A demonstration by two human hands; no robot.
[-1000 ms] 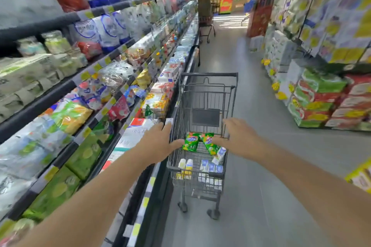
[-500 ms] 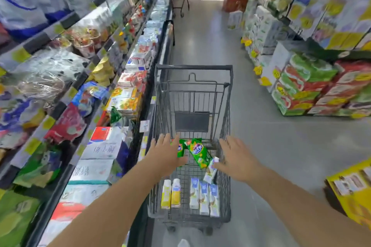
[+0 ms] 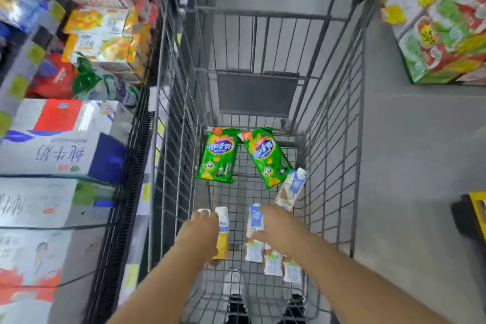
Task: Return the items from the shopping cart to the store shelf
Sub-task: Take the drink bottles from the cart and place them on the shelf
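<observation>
I look down into a grey wire shopping cart [image 3: 339, 139]. On its floor lie two green snack packs [image 3: 218, 158] [image 3: 268, 158], a tilted white-and-blue carton [image 3: 292, 187], two yellow-and-white bottles [image 3: 222, 239] and a row of white-and-blue milk cartons [image 3: 255, 221]. My left hand [image 3: 202, 231] lies over the left bottle, fingers stretched to its cap. My right hand [image 3: 278, 231] rests on the carton row, thumb spread across the nearest carton. Neither hand has lifted anything.
The store shelf runs close along the cart's left side, holding large milk boxes [image 3: 52, 144] and colourful packs [image 3: 105, 34]. Stacked printed cases [image 3: 447, 21] stand across the aisle at right. A yellow box [image 3: 478, 208] sits at the right edge. My shoes [image 3: 235, 287] show beneath the cart.
My view tipped down into the cart. Both hands dropped from near the handle to the cart floor, the left onto the bottles and the right onto the cartons.
</observation>
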